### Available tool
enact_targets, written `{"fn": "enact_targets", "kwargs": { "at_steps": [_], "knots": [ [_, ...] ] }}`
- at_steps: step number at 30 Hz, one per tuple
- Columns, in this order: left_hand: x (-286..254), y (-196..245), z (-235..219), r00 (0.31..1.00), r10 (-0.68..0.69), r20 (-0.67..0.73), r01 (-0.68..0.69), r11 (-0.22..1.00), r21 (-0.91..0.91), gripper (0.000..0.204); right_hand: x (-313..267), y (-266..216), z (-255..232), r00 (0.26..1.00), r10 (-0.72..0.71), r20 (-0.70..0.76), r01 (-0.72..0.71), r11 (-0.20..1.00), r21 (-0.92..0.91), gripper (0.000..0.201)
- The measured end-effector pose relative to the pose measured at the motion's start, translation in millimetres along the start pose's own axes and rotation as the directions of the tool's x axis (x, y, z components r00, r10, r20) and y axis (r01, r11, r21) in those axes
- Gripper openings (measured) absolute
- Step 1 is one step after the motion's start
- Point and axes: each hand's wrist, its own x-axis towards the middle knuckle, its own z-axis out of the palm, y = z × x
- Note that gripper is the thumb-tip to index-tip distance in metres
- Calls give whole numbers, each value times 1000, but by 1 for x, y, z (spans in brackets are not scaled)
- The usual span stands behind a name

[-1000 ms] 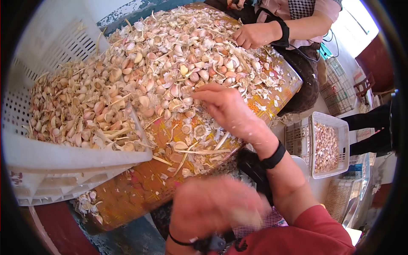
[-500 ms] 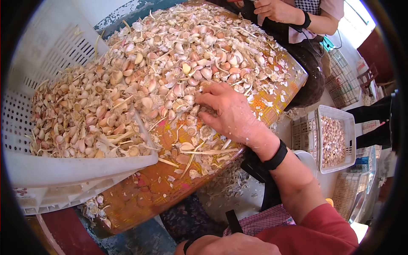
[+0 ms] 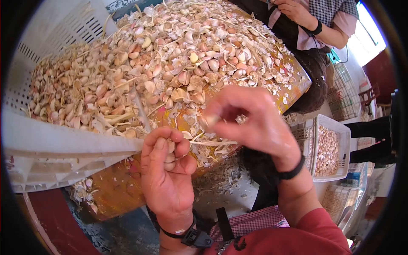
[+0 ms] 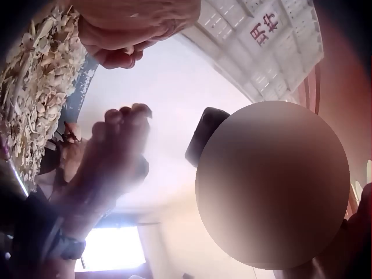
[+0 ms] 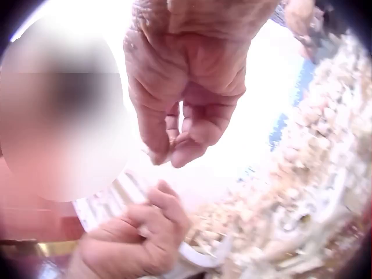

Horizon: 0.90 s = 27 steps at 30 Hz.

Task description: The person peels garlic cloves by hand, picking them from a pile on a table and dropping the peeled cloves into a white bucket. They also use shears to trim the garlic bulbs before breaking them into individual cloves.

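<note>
My left hand (image 3: 168, 187), palm up in the head view, holds whitish garlic cloves (image 3: 169, 162) between its thumb and curled fingers. To its right, my right hand (image 3: 259, 121) hovers over the near edge of the garlic pile (image 3: 178, 63). Its thumb and forefinger pinch a small pale piece of garlic (image 3: 209, 122), blurred in this view. In the right wrist view the fingertips of the right hand (image 5: 186, 87) meet, with the left hand (image 5: 136, 238) below them. Loose cloves, papery skins and dry stalks make up the pile.
A white plastic crate (image 3: 72, 146) lies tipped at the left, cloves spilling onto the patterned table (image 3: 121, 191). Across the table sits another person, whose hand (image 3: 297, 12) is near the top edge. A crate of cloves (image 3: 329, 151) stands on the floor at right.
My left hand has come up from the bottom edge to beside the crate. The right hand has lifted off the pile with a small piece. The other person's hand has withdrawn from the pile.
</note>
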Motion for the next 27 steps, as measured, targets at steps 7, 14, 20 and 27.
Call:
{"fn": "enact_targets", "kwargs": {
  "at_steps": [7, 14, 20, 27],
  "knots": [
    [-18, 20, 3, 965, 151, 216, -146, 989, -40, 17, -64, -96, -23, 835, -547, 58, 485, 782, 391, 8],
    [-28, 27, 0, 969, 106, 221, -104, 994, -20, 17, -76, -102, -8, 826, -558, -83, 551, 766, 330, 5],
    [-27, 5, 2, 968, -130, 216, 145, 988, -53, 31, -52, -92, -2, 924, -304, 232, 355, 908, -222, 4],
    [3, 6, -32, 955, -294, 34, 295, 936, -192, 19, 3, 14, 43, 986, -65, 153, 126, 894, -431, 14]
  ]
}}
